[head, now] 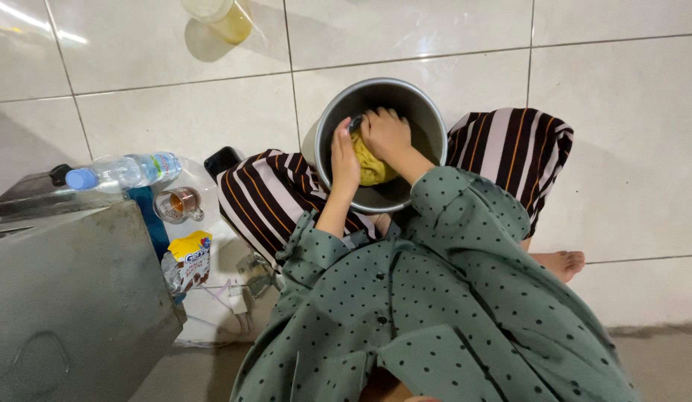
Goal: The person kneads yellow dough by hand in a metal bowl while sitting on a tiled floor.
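A round metal bowl (pixel 428 112) sits on the tiled floor between my knees, which are covered in striped cloth. Inside lies a lump of yellow dough (pixel 372 167). My left hand (pixel 344 152) rests on the bowl's near left rim, fingers against the dough. My right hand (pixel 387 134) presses down on top of the dough with fingers curled. My green dotted sleeves hide part of the bowl's near side.
A grey metal box (pixel 70 290) stands at the left with a plastic water bottle (pixel 126 171) above it. A small glass cup (pixel 180 202), a yellow packet (pixel 189 257) and a black object (pixel 223 160) lie beside my left knee. A jar of yellowish liquid (pixel 223 16) stands far off.
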